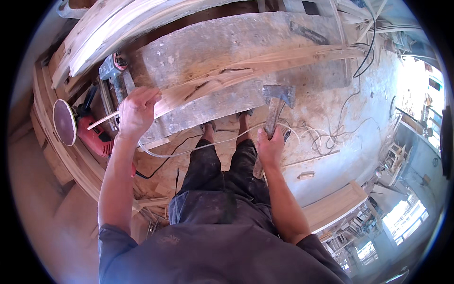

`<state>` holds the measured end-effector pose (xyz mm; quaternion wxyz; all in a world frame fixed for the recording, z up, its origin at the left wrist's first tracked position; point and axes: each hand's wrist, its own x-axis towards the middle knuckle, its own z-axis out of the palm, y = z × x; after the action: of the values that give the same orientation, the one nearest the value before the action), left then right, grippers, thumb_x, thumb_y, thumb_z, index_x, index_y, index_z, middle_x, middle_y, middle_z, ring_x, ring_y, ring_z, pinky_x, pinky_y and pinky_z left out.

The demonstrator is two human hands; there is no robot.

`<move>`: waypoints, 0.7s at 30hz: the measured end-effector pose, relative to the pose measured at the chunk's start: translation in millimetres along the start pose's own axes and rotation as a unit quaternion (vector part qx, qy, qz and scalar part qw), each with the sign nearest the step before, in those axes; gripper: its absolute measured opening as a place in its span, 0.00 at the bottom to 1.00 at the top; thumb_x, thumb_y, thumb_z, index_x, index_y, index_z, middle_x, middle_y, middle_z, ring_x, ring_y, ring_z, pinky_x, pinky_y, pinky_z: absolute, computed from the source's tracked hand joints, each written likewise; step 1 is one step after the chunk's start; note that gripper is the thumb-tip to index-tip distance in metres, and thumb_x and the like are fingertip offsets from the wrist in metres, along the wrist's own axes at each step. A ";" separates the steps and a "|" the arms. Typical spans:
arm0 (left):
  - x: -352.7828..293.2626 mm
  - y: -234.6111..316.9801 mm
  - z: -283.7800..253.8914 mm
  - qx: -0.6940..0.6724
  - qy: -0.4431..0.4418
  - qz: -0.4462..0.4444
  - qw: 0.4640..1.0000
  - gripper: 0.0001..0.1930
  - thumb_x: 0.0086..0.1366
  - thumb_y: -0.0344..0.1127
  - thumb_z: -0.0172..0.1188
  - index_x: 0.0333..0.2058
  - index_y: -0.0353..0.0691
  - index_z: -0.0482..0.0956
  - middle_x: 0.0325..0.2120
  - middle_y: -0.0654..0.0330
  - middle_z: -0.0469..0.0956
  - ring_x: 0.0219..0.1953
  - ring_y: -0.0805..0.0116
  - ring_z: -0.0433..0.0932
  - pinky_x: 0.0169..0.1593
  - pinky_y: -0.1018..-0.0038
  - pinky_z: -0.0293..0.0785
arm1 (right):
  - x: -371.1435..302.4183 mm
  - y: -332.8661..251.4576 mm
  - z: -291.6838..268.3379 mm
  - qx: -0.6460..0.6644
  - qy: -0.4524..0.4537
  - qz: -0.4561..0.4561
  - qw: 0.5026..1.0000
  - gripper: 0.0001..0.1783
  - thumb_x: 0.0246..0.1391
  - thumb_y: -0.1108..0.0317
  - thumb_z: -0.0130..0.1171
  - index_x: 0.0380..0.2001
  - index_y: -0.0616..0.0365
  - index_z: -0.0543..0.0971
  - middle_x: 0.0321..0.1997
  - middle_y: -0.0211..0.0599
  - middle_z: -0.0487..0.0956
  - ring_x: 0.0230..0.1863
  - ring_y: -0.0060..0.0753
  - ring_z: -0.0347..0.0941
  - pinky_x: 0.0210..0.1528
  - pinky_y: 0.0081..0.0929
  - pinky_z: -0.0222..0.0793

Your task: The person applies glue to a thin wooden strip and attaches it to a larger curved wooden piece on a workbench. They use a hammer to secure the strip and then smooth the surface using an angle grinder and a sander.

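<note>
My right hand (pixel 270 150) is wrapped round the wooden handle of a hatchet (pixel 284 93), whose metal head is raised over the near edge of the bench. My left hand (pixel 137 111) is closed, with a thin pale wooden stick (pixel 101 121) coming out of its left side. It is at the left end of a long plank (pixel 265 62) with dark cracks in it. The plank lies along a stained, worn bench top (pixel 189 52). The hatchet head is apart from the plank, on its near side.
A red power sander (pixel 98 140) with a round disc (pixel 65 122) stands at the left, below a grey-blue tool (pixel 112 68). Long boards (pixel 101 31) are stacked at the far left. A pale hose (pixel 175 155) and dark cables cross the floor. Another wooden piece (pixel 336 206) stands at right.
</note>
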<state>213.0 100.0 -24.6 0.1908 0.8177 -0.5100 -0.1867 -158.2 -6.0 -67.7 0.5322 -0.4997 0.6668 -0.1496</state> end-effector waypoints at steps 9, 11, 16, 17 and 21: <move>3.6 -2.9 14.9 -0.022 -0.025 -0.079 0.996 0.08 0.66 0.31 0.65 0.42 0.39 0.87 0.36 0.51 0.83 0.40 0.47 0.82 0.44 0.60 0.77 | -2.3 -1.8 2.2 -0.134 0.003 -0.101 0.986 0.15 0.66 0.60 0.62 0.41 0.63 0.75 0.33 0.54 0.79 0.36 0.63 0.77 0.38 0.50 0.71; 4.0 1.7 15.2 -0.017 -0.035 -0.092 0.995 0.08 0.67 0.30 0.62 0.42 0.36 0.87 0.38 0.49 0.84 0.41 0.47 0.83 0.47 0.63 0.78 | -2.2 -26.0 9.4 -0.112 0.015 -0.174 0.978 0.15 0.67 0.60 0.60 0.43 0.63 0.74 0.34 0.57 0.80 0.39 0.67 0.77 0.39 0.52 0.71; 9.0 5.8 12.5 -0.029 -0.046 -0.141 0.988 0.09 0.67 0.31 0.62 0.41 0.35 0.87 0.37 0.49 0.85 0.43 0.47 0.84 0.48 0.63 0.78 | 19.8 -48.6 28.0 -0.274 -0.025 -0.152 0.949 0.14 0.67 0.65 0.58 0.48 0.63 0.73 0.39 0.61 0.81 0.40 0.70 0.78 0.41 0.55 0.71; 9.8 7.2 11.9 -0.034 -0.045 -0.151 0.987 0.09 0.66 0.31 0.62 0.41 0.36 0.87 0.37 0.49 0.85 0.43 0.47 0.84 0.48 0.63 0.78 | 18.3 -48.6 26.1 -0.267 -0.033 -0.148 0.952 0.14 0.67 0.65 0.58 0.49 0.63 0.72 0.39 0.61 0.81 0.40 0.70 0.79 0.40 0.55 0.71; 9.9 12.3 9.6 -0.039 -0.037 -0.139 0.989 0.10 0.66 0.34 0.62 0.42 0.38 0.87 0.36 0.46 0.84 0.42 0.45 0.83 0.47 0.61 0.77 | 12.9 -56.2 20.1 -0.222 -0.060 -0.150 0.962 0.16 0.67 0.67 0.58 0.52 0.62 0.70 0.39 0.62 0.81 0.41 0.71 0.79 0.40 0.59 0.71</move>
<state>202.9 84.8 -27.7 0.1753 0.8651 -0.3905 -0.2614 -111.5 -35.6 -41.7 0.4181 -0.7077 0.5677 -0.0459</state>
